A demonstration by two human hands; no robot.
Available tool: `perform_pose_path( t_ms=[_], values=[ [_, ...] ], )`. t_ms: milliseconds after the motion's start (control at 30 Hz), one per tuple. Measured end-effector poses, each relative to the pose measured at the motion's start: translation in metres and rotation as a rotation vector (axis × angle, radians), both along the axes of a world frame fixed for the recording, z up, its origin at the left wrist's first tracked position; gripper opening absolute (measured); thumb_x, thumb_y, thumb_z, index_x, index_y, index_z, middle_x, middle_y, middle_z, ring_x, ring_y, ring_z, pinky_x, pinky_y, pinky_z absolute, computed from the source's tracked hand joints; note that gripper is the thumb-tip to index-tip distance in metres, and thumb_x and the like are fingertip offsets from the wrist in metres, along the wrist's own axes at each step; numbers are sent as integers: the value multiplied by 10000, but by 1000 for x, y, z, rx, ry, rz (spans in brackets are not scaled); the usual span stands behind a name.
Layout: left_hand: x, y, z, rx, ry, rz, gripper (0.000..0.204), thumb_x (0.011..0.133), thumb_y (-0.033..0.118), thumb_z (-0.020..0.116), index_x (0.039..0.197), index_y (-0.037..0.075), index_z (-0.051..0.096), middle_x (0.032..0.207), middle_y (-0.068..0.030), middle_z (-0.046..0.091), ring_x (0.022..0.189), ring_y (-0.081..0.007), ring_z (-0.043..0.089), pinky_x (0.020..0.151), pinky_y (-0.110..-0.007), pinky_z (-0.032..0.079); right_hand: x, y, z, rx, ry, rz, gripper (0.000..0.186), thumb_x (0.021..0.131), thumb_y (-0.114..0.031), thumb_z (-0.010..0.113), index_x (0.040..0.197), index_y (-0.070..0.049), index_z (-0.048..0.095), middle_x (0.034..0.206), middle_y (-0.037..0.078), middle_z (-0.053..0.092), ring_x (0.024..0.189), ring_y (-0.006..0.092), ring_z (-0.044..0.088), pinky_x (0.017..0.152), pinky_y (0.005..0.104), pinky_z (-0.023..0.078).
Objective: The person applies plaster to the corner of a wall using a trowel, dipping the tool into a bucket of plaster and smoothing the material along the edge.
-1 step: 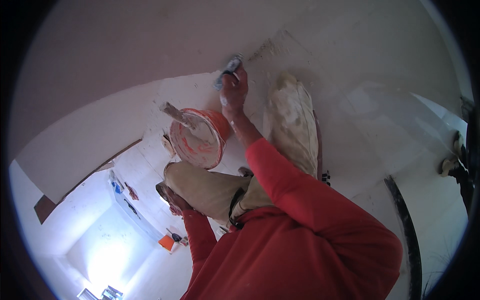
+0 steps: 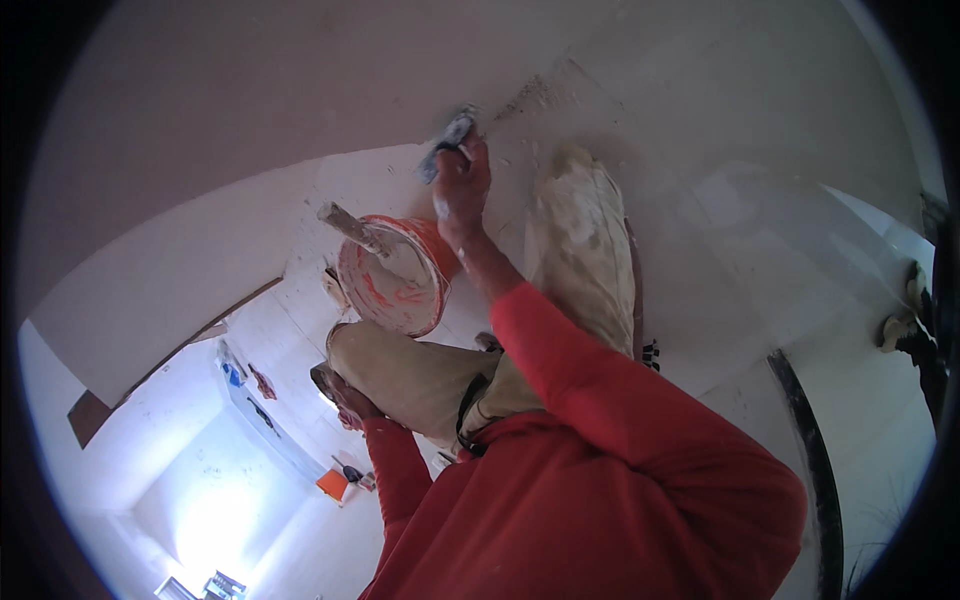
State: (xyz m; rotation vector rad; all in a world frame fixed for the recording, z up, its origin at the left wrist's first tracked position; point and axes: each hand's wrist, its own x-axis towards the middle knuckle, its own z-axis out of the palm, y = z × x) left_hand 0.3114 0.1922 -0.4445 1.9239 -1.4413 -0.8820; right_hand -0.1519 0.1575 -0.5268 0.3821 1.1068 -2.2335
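My right hand (image 2: 462, 195), smeared with white, is closed around a plaster-covered trowel (image 2: 449, 143) at the foot of the wall. The blade looks slightly blurred. Below and left of that hand, an orange bucket (image 2: 430, 248) holds pale plaster, and a coated stick-like handle (image 2: 350, 226) leans out of it. My left hand (image 2: 352, 402) is beside my left knee, fingers curled about a flat, dark-edged thing (image 2: 323, 380) whose kind I cannot make out; part of it is hidden.
The pale wall (image 2: 300, 80) rises ahead, with dark rough marks (image 2: 520, 97) near its foot. A long dark strip (image 2: 808, 450) lies at right. Someone's shoe (image 2: 897, 330) shows at the far right. An orange object (image 2: 332, 485) and a bright lamp (image 2: 225, 585) are at lower left.
My right hand and the trowel have shifted slightly to the left. My left hand and the bucket stay about where they were.
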Motion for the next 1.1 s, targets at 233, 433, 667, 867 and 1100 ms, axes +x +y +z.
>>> perform_pose_path(
  t_ms=[233, 433, 667, 867, 1100],
  values=[
    [-195, 1, 24, -543, -299, -410, 581, 983, 400, 591, 1368, -25, 499, 1340, -150, 551, 1207, -237, 548, 1038, -351, 423, -39, 46, 87, -781, -228, 16, 487, 879, -121, 568, 1354, -103, 466, 1228, 35, 532, 1122, 186, 549, 1018, 395, 448],
    [-343, 41, 21, 17, 645, -447, 803, 873, 263, 753, 1481, -37, 323, 1451, -157, 446, 1301, -259, 477, 1080, -396, 398, -27, 81, 73, -763, -288, 241, 527, 903, -179, 585, 1389, -108, 393, 1257, 63, 526, 1167, 226, 552, 999, 448, 475],
    [-355, 58, -6, 199, 727, -477, 819, 878, 305, 761, 1484, -34, 327, 1449, -165, 453, 1359, -270, 429, 1105, -410, 371, -31, 147, 50, -424, -235, 459, 548, 902, -164, 566, 1419, -77, 406, 1215, 75, 571, 1118, 228, 585, 979, 412, 485],
    [-234, -32, 19, -225, -41, -403, 611, 871, 277, 764, 1363, 15, 515, 1425, -182, 518, 1271, -287, 533, 956, -444, 507, -49, 114, 87, 382, 1051, 1112, 599, 766, -79, 643, 1356, -114, 550, 1200, 129, 590, 1065, 298, 595, 960, 405, 471],
    [-164, -156, -29, 255, -582, -694, 696, 822, 416, 738, 1353, 24, 515, 1314, -262, 569, 1259, -390, 529, 1056, -445, 438, -6, -29, 146, 1018, 2452, 1559, 479, 662, -227, 759, 1128, -136, 697, 1120, 86, 637, 1063, 297, 580, 913, 408, 435]
  ],
)
